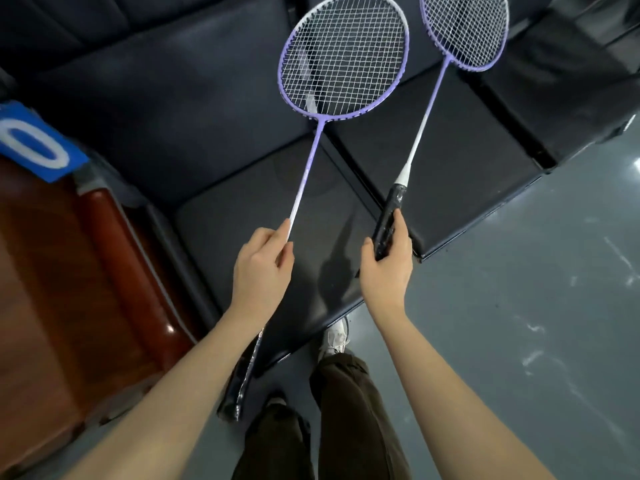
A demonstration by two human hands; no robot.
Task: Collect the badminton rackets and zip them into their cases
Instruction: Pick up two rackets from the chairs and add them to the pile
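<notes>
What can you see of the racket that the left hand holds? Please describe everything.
The left racket has an oval purple frame fading to white at the top, strung with white strings. Its thin shaft runs purple near the head and white lower down. The left hand pinches the white part of the shaft; the dark wrapped handle sticks out below the forearm. It is held in the air, head pointing away, above the dark seats. Nothing else touches it.
</notes>
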